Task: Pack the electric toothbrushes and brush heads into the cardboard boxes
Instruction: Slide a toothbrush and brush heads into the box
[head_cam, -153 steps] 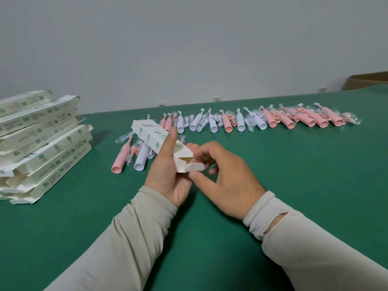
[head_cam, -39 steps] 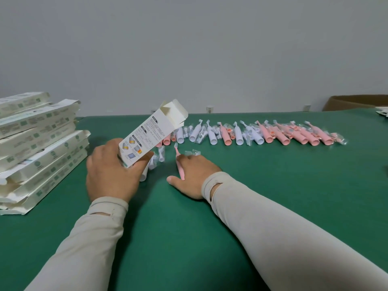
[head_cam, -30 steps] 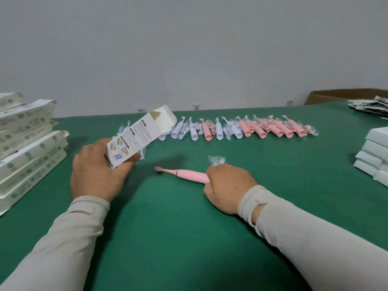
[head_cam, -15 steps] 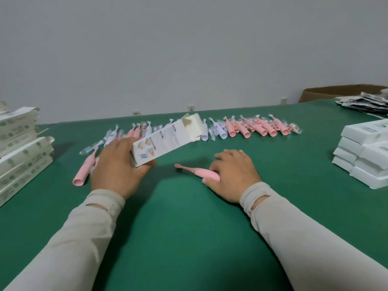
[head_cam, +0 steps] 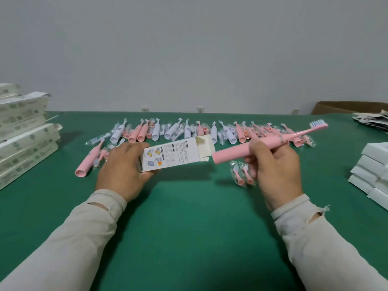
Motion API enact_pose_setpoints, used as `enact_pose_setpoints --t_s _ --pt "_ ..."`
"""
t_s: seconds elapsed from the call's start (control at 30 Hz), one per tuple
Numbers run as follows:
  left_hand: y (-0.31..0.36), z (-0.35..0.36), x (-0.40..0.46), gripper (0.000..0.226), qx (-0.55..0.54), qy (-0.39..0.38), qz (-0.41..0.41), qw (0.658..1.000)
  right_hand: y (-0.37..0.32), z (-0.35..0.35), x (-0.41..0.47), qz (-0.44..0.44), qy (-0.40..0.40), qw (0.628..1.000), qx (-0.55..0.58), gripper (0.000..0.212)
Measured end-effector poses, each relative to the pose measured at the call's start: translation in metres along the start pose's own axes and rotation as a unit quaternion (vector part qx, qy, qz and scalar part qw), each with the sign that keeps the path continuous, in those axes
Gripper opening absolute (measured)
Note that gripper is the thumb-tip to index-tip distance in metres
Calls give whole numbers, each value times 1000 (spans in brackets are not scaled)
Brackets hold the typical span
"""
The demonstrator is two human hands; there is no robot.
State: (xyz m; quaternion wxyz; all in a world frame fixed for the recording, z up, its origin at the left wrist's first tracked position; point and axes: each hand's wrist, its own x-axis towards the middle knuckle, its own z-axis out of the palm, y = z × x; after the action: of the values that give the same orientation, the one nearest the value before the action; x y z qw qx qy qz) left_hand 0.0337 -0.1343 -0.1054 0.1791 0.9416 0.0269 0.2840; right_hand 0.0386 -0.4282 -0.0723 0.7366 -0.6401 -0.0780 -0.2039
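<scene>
Fingers [head_cam: 134, 151] of the left hand [head_cam: 122, 168] clamp a cardboard box [head_cam: 175, 155]; right-hand [head_cam: 277, 172] fingers [head_cam: 255, 149] grip a pink toothbrush [head_cam: 233, 153], its base just beside the box's open end.

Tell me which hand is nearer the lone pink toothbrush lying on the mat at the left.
Left. The left hand grips the box just right of that pink toothbrush; the right hand is far across, holding another.
</scene>
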Motion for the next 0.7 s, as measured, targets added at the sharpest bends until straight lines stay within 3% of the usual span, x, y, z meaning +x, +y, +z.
enact_pose_setpoints --t_s 0.07,0.37,0.57,0.7 --pt "0 1 -1 54 -11 -5 5 1000 -1 1 -2 17 -24 997 76 27" --pt "3 -2 -4 52 -37 -9 28 999 8 5 -3 29 -78 996 37 15" --pt "2 -4 -5 52 -49 -21 21 998 10 1 0 75 -118 987 79 35" --pt "2 -5 -4 52 -50 -28 22 998 14 -2 3 82 -125 987 65 22"
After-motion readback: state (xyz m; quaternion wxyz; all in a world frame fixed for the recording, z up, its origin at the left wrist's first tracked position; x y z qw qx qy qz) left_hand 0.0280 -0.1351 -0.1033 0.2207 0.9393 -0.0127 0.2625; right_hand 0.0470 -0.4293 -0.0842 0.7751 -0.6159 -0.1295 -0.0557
